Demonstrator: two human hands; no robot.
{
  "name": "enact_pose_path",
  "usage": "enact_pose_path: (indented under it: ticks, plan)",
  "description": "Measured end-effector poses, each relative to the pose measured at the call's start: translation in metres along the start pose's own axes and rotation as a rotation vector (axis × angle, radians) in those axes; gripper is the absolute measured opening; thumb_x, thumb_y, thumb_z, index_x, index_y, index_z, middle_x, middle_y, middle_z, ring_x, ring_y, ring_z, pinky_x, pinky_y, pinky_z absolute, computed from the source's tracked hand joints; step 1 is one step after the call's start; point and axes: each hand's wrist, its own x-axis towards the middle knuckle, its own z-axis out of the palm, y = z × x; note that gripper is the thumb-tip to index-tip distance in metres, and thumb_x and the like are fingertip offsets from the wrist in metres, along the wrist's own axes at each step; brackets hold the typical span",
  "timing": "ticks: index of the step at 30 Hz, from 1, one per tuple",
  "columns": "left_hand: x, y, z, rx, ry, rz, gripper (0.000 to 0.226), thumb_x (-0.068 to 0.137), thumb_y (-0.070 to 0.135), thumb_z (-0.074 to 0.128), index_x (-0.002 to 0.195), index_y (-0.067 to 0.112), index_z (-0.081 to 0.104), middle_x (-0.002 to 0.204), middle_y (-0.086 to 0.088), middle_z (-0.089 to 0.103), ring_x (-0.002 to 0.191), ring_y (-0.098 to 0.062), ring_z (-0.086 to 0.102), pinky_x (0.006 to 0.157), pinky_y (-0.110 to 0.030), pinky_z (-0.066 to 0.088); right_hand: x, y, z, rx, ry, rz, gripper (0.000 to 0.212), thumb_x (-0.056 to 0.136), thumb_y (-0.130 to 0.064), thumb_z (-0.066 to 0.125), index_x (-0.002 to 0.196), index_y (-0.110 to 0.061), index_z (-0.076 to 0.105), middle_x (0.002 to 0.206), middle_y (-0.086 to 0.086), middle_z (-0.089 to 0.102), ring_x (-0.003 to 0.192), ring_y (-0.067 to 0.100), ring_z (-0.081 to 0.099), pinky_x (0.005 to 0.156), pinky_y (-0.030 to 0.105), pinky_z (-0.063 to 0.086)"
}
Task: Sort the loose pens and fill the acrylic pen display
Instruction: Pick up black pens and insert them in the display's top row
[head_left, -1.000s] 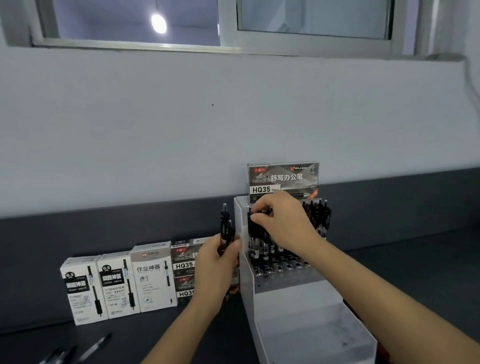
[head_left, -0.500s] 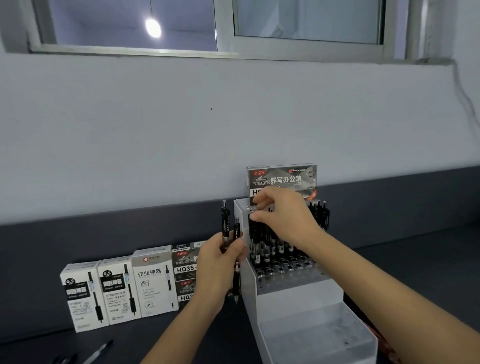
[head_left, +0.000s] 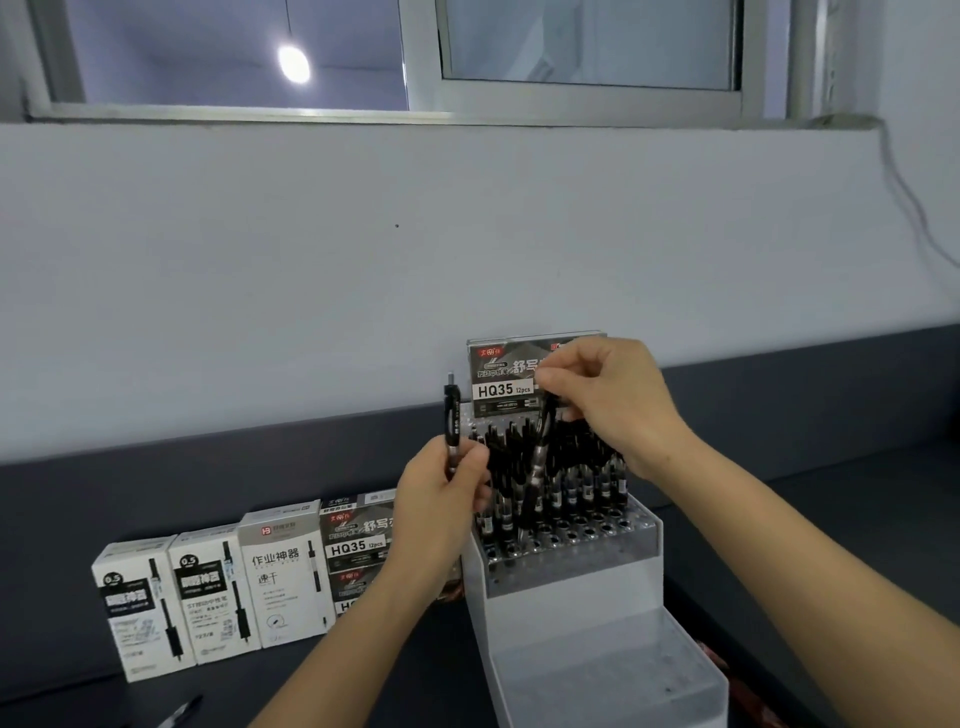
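Note:
The stepped acrylic pen display (head_left: 566, 592) stands on the dark counter, its upper holed tier holding several upright black pens (head_left: 571, 467). My left hand (head_left: 441, 499) grips one black pen (head_left: 452, 415) upright just left of the display. My right hand (head_left: 608, 400) pinches the top of another black pen (head_left: 537, 467), which hangs slanted over the front rows of holes, tip near the tier. An HQ35 label card (head_left: 501, 384) stands at the display's back, partly hidden by my right hand.
Three white pen boxes (head_left: 213, 597) and stacked dark HQ35 boxes (head_left: 356, 545) line the wall to the left. A loose pen (head_left: 182, 712) lies at the bottom left edge. The display's lower trough (head_left: 613, 670) holds nothing. Dark counter extends right.
My right hand has lifted from the pen rows and now holds a pen slanted above the holes. My left hand now shows one pen instead of two.

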Motion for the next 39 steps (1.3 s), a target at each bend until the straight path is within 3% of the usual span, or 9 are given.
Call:
enact_pose_path:
  ticks: [3,7,11,15,18,21,28,35,39]
  plan:
    - [0.0,0.002,0.004,0.012,0.056,-0.001,0.037,0.099,0.04,0.037,0.096,0.011,0.06,0.063,0.006,0.045,0.056,-0.009,0.042,0.054,-0.026,0.039,0.005,0.007,-0.007,-0.089,0.056,-0.066,0.008,0.086,-0.017,0.068,0.079,-0.021,0.07,0.075,-0.001,0.069,0.058,0.012,0.06,0.063,0.025,0.052]
    - [-0.002,0.017,0.01,-0.177,0.051,0.029,0.03,0.103,0.029,0.03,0.097,0.015,0.055,0.064,0.001,0.043,0.049,-0.01,0.035,0.043,-0.023,0.03,0.006,0.019,-0.005,-0.2,0.041,-0.121,0.009,0.087,-0.017,0.067,0.08,-0.023,0.069,0.072,-0.011,0.064,0.065,0.006,0.058,0.069,0.023,0.049]
    - [0.002,0.022,0.015,-0.158,0.03,0.061,0.021,0.099,0.024,0.044,0.094,0.017,0.063,0.069,0.007,0.059,0.068,-0.009,0.054,0.069,-0.029,0.048,0.008,0.029,0.001,-0.255,-0.003,-0.155,0.008,0.085,-0.017,0.068,0.079,-0.021,0.07,0.07,-0.013,0.062,0.067,0.005,0.059,0.072,0.026,0.053]
    - [0.001,0.023,0.015,-0.108,0.029,0.109,0.016,0.093,0.026,0.056,0.093,0.025,0.072,0.09,0.002,0.071,0.091,-0.022,0.064,0.087,-0.041,0.053,0.004,0.036,0.008,-0.38,-0.117,-0.195,0.003,0.084,-0.019,0.07,0.083,-0.017,0.072,0.068,-0.017,0.059,0.068,-0.002,0.055,0.069,0.005,0.041]
    - [0.0,0.022,0.014,-0.08,0.058,0.129,0.013,0.091,0.021,0.061,0.093,0.028,0.072,0.086,0.002,0.072,0.084,-0.014,0.064,0.079,-0.032,0.053,0.0,0.041,0.01,-0.388,-0.136,-0.187,0.003,0.084,-0.019,0.07,0.086,-0.018,0.072,0.079,-0.011,0.065,0.076,0.004,0.06,0.071,0.014,0.046]
    - [0.002,0.022,0.014,0.021,0.126,0.175,0.01,0.086,0.021,0.067,0.093,0.028,0.068,0.078,0.009,0.068,0.071,-0.002,0.06,0.068,-0.021,0.05,0.002,0.042,0.008,-0.364,-0.117,-0.151,0.009,0.082,-0.018,0.072,0.091,-0.018,0.069,0.082,-0.01,0.064,0.078,0.003,0.059,0.069,0.009,0.042]
    - [0.012,0.032,0.02,0.24,0.141,0.256,0.015,0.084,0.024,0.068,0.096,0.028,0.059,0.082,0.015,0.064,0.077,0.002,0.06,0.068,-0.013,0.046,0.004,0.039,0.006,-0.344,-0.179,-0.152,0.023,0.081,-0.01,0.072,0.103,-0.016,0.066,0.078,-0.013,0.064,0.077,-0.001,0.058,0.074,0.009,0.043]
    - [0.019,0.018,0.017,0.552,0.064,0.251,0.019,0.08,0.037,0.071,0.096,0.026,0.068,0.095,0.015,0.064,0.1,-0.011,0.057,0.091,-0.046,0.045,0.008,0.039,0.007,-0.372,-0.225,-0.14,0.03,0.081,-0.009,0.072,0.109,-0.015,0.064,0.083,-0.008,0.071,0.076,0.0,0.061,0.07,0.008,0.042]
    - [0.021,0.008,0.018,0.654,0.068,0.182,0.026,0.073,0.042,0.076,0.094,0.026,0.072,0.12,0.009,0.053,0.123,-0.019,0.042,0.102,-0.049,0.034,0.005,0.042,0.008,-0.357,-0.194,-0.133,0.026,0.082,-0.01,0.071,0.107,-0.016,0.066,0.089,-0.005,0.071,0.08,0.003,0.06,0.07,0.006,0.041]
